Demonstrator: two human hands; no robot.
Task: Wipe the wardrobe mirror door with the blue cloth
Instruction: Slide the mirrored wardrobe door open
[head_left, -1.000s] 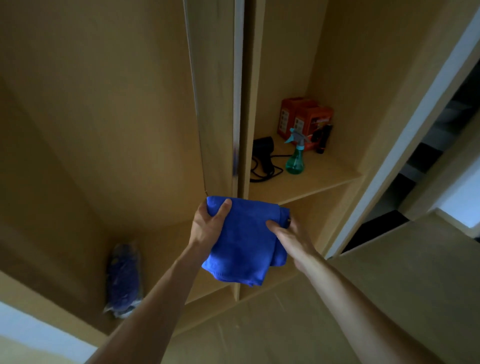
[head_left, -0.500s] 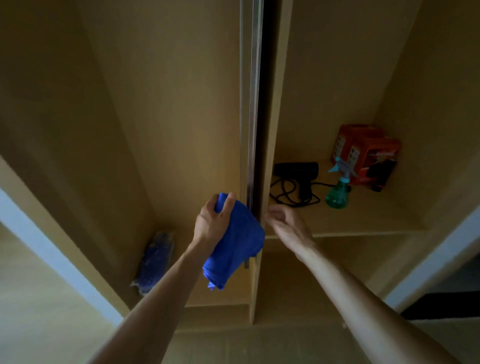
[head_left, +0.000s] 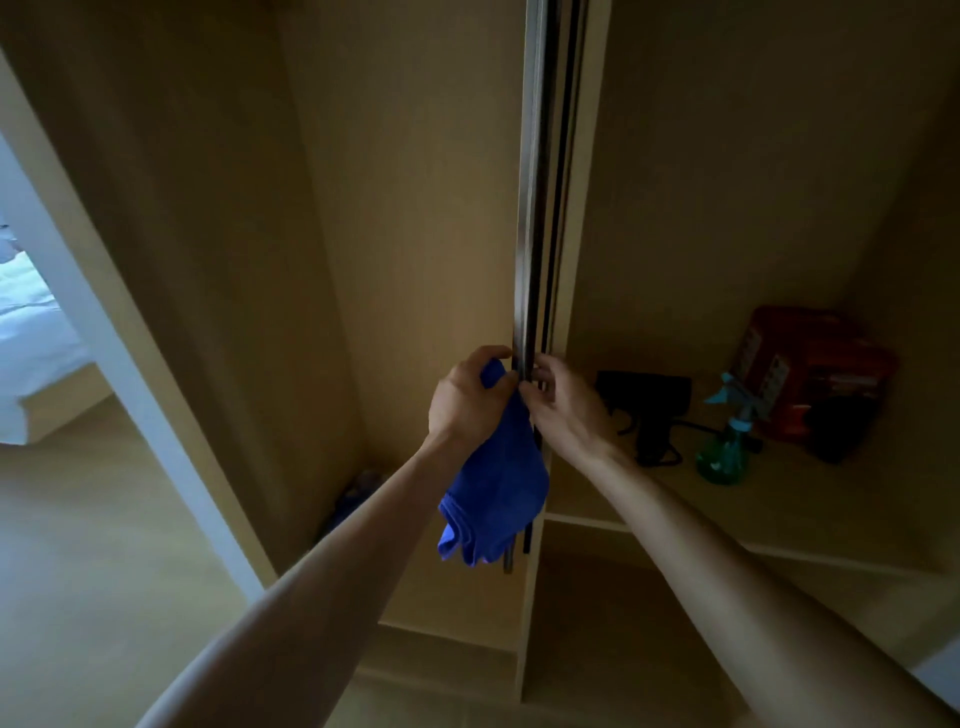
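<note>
Left hand (head_left: 467, 400) fisted round blue cloth (head_left: 493, 488), bulk dangling toward 6 o'clock; right hand (head_left: 566, 410) pinching mirror door (head_left: 531, 208) edge, at 3 o'clock of left. Risky: might trap fingertips (head_left: 540, 371) against frame (head_left: 567, 260) if pulled hard, or snag dangling cloth in gap, losing grip

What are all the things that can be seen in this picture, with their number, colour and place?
mirror door: one, edge-on, silver and black frame, centre.
blue cloth: one, blue, hanging beside the door edge.
shelf: one, light wood, right compartment.
hair dryer: one, black, on the shelf.
spray bottle: one, green, pale blue trigger, right of the hair dryer.
red box: at least one, red, back of the shelf.
bag: one, bluish, dim, bottom of left compartment.
bedding: white, far left.
left hand: one, holds the cloth.
right hand: one, fingers curled on the door edge.
</note>
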